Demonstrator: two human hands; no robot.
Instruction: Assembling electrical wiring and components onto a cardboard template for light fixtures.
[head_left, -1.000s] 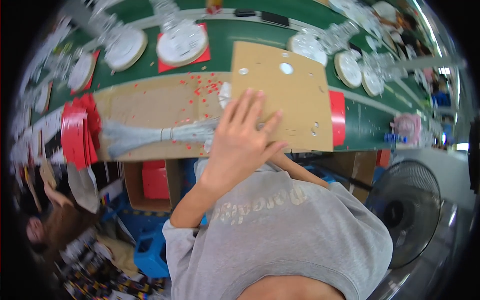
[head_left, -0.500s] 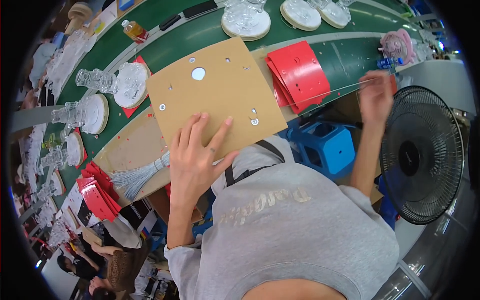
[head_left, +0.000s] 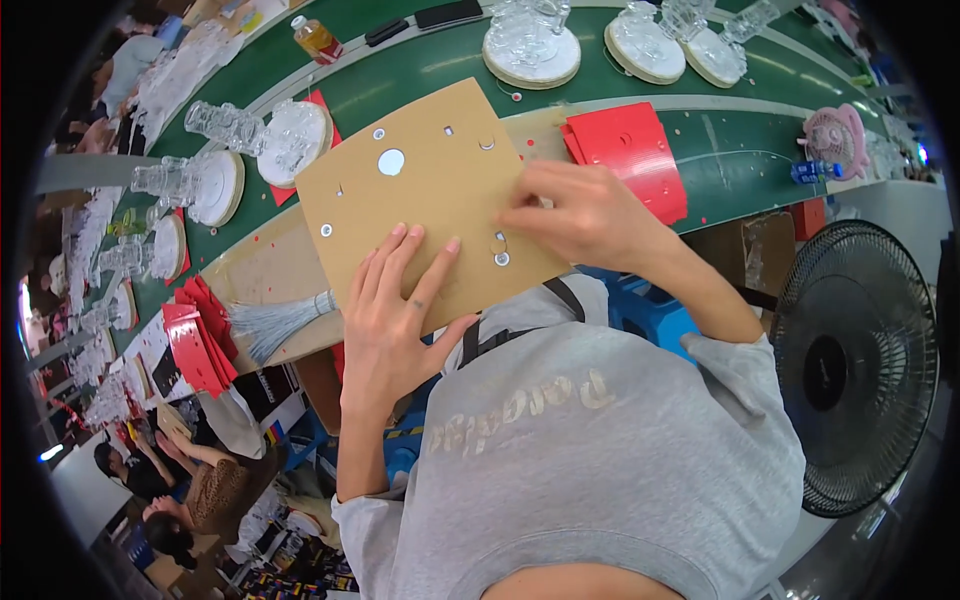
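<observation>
A tan board (head_left: 430,195) with a larger round hole and several small holes lies tilted at the table's near edge. My left hand (head_left: 385,305) rests flat on its lower part, fingers spread. Above the board's right side my right hand (head_left: 575,215) is closed in a pinch. A thin wire (head_left: 735,156) trails off to the right behind that hand; its end at my fingertips is hidden. Just below the fingertips, a small dark loop (head_left: 503,243) shows at a hole. Left of the board lies a bundle of grey wires (head_left: 275,322).
Red sheets are stacked at right (head_left: 630,155) and lower left (head_left: 195,345). Clear figures on round white bases (head_left: 530,55) stand along the green table. A black fan (head_left: 850,370), a pink fan (head_left: 838,140) and a blue stool (head_left: 650,310) are at right. Other people sit lower left.
My right hand has come in from the far right, where a thin line stretched between it and the board, to the board's right side. My left hand stays on the board.
</observation>
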